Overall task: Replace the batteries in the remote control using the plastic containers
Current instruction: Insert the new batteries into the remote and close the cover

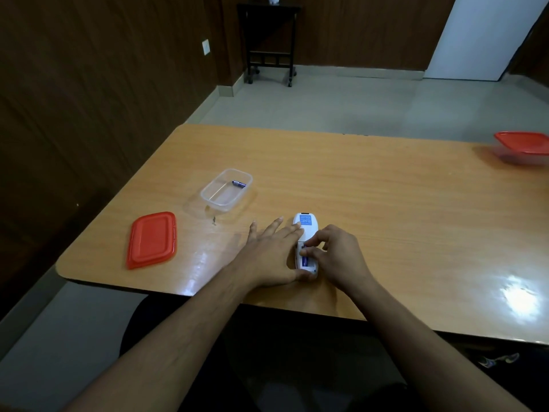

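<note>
A white remote control lies face down near the table's front edge, its battery bay uncovered. My left hand rests on its left side with straight fingers and the thumb at its near end. My right hand curls its fingers over the bay and pinches a blue battery that sits in it. To the left stands an open clear plastic container with one battery inside. Its red lid lies flat beside it.
A second clear container with a red lid stands at the table's far right edge. A small dark speck lies in front of the open container. A black trolley stands by the far wall.
</note>
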